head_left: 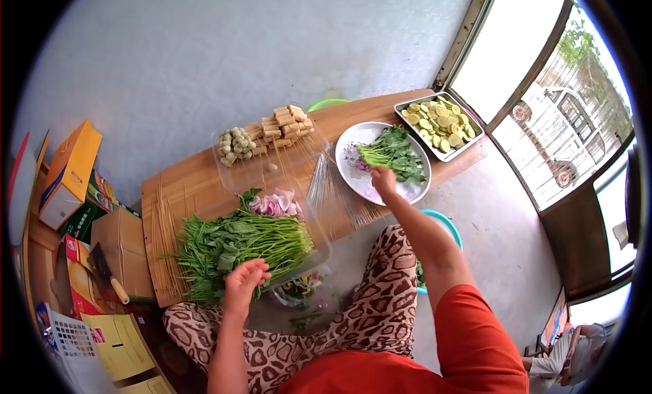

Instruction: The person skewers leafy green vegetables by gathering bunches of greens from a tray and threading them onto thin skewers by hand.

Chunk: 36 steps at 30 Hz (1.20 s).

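Note:
My left hand (pixel 246 283) hovers at the near edge of a clear plastic tray (pixel 324 248), its fingers loosely bent and apart, with nothing visible in them. Long-stemmed leafy greens (pixel 255 244) fill that tray, with pink slices (pixel 276 204) behind them. My right hand (pixel 384 181) is closed over the white oval basin (pixel 348 134), close to the stems of a bunch of greens (pixel 396 154) lying there. What its fingers pinch is too small to make out. Purple bits show in the basin. Thin wooden skewers (pixel 163 241) lie left of the tray.
Behind stands another clear tray with tan rolled pieces (pixel 285 126) and skewered round balls (pixel 236 145). A metal tray (pixel 440 154) of green slices is at the far right end. A cleaver (pixel 105 266) rests among boxes at left. Another person (pixel 577 353) is at lower right.

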Motion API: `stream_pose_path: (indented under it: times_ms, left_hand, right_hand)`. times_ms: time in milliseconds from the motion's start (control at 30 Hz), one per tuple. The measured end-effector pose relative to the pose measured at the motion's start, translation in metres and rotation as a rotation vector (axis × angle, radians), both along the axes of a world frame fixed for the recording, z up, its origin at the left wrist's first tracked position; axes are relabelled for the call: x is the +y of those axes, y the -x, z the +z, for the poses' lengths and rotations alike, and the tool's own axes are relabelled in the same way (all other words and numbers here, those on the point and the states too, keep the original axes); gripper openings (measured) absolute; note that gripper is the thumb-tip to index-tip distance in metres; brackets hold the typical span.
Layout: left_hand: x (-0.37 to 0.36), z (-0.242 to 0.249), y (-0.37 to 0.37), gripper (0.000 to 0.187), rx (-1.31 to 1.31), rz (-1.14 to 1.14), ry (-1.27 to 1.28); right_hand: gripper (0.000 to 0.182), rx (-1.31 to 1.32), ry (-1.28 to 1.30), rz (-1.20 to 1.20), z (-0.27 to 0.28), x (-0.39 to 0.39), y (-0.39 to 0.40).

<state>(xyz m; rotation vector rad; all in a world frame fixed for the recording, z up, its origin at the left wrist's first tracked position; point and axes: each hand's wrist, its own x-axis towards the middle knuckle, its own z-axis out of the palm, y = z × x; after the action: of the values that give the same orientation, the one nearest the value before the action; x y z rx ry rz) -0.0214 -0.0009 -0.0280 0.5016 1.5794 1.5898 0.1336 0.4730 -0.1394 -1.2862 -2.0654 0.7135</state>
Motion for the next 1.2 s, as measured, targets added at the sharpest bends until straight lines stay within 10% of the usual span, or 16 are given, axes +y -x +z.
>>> stream_pose_path:
  times_ms: [500, 700, 833, 1200]
  left_hand:
    - [0.019, -0.009, -0.007, 0.034, 0.017, -0.077, 0.102]
    - [0.016, -0.013, -0.008, 0.032, 0.053, -0.093, 0.109]
    - [0.019, -0.01, -0.009, 0.031, 0.061, -0.13, 0.112]
    - [0.017, -0.016, -0.007, 0.028, 0.172, -0.14, 0.055]
  right_hand:
    - [0.021, -0.33, 0.071, 0.007, 0.006, -0.033, 0.021]
    - [0.018, -0.161, -0.328, 0.216, 0.051, -0.067, 0.008]
    - [0.02, -0.609, -0.269, 0.432, 0.048, -0.102, 0.002]
    - [0.014, -0.783, -0.218, 0.312, 0.018, -0.135, 0.022]
